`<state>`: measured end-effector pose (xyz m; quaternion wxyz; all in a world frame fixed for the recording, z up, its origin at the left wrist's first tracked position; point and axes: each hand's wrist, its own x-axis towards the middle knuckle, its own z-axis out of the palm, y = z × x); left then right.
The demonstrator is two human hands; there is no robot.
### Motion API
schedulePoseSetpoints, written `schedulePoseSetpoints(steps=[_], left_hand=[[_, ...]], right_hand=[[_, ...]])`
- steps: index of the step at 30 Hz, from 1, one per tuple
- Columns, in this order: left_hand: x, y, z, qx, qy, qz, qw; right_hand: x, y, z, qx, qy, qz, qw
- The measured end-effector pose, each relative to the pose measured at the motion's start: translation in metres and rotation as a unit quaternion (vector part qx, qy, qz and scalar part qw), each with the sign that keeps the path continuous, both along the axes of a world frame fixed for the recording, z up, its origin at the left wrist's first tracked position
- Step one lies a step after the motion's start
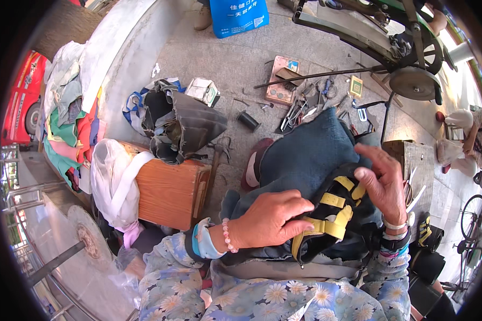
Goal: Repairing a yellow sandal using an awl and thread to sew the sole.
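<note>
Left hand (268,219): lies flat on the black shoe (332,214) in the person's lap, fingers together and pressed onto a yellow strap (326,227).
Right hand (383,184): fingers loosely spread and curled, fingertips touching the shoe's upper edge; nothing pinched.
Black shoe: rests on the dark blue cloth (305,155) over the lap, between both hands.
Handling: looks light and soft; the upper likely folds under pressure, the straps flop. Best held at the firmer sole or heel, not by a strap.
Wooden box (168,192): to the left.
Scattered tools (300,109): farther, on the pavement.
</note>
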<state>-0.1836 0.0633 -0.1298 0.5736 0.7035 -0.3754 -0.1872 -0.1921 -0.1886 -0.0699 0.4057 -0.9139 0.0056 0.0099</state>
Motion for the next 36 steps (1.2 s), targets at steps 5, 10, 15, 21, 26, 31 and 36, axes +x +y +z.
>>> schedulePoseSetpoints(steps=[5, 10, 15, 21, 26, 31, 36], left_hand=[[0.013, -0.012, -0.009, -0.004, 0.025, -0.064, 0.998], [0.023, -0.025, -0.015, 0.001, 0.042, -0.137, 0.990], [0.070, -0.031, -0.033, -0.042, 0.056, -0.202, 0.977], [0.167, -0.060, -0.144, 0.205, 0.008, 0.054, 0.977], [0.189, -0.072, -0.269, 0.323, -0.071, -0.047, 0.943], [0.186, -0.109, -0.309, 0.457, -0.034, -0.125, 0.880], [0.184, -0.128, -0.336, 0.482, -0.002, -0.103, 0.870]], right_hand=[[-0.008, -0.006, -0.006, -0.079, 0.020, 0.034, 0.996], [-0.020, -0.013, -0.005, -0.094, 0.053, -0.021, 0.994], [-0.024, -0.028, -0.013, -0.069, 0.040, -0.029, 0.996], [-0.025, -0.044, -0.025, -0.075, -0.061, 0.007, 0.995], [-0.016, -0.048, -0.038, -0.062, -0.091, 0.028, 0.993], [-0.019, -0.053, -0.032, -0.105, -0.097, 0.035, 0.989], [-0.024, -0.058, -0.031, -0.069, -0.080, 0.036, 0.994]])
